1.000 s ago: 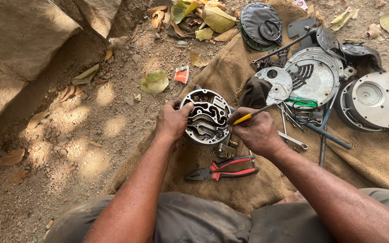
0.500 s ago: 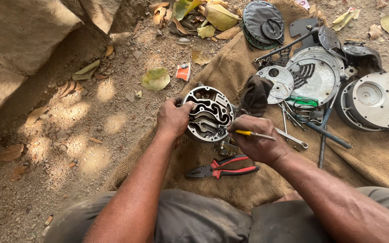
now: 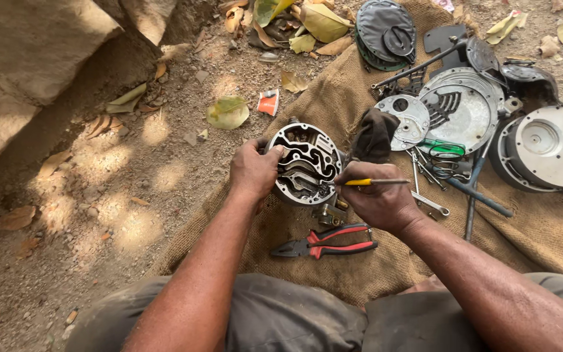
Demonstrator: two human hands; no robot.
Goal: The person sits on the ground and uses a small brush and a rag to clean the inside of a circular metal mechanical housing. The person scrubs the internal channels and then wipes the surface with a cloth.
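My left hand (image 3: 253, 171) grips the left rim of a round metal valve plate (image 3: 305, 163) with winding channels, held tilted above the burlap sack (image 3: 333, 98). My right hand (image 3: 376, 202) is closed around a thin tool with a yellow handle (image 3: 366, 182), lying nearly level with its shaft pointing right, while the fingers rest against the plate's lower right edge. A small brass-coloured part (image 3: 329, 214) sits just under the plate.
Red-handled pliers (image 3: 326, 242) lie on the sack near my knees. To the right are round metal covers (image 3: 459, 111), a housing (image 3: 545, 148), wrenches (image 3: 433, 203), a green-handled screwdriver (image 3: 442, 147), a dark cloth (image 3: 373, 133) and a dark lid (image 3: 386, 29). Stone blocks (image 3: 27, 52), dirt and dry leaves lie left.
My right hand turned the yellow-handled tool from slanting up to nearly level and slid in against the plate's lower right edge. The left hand kept its grip.
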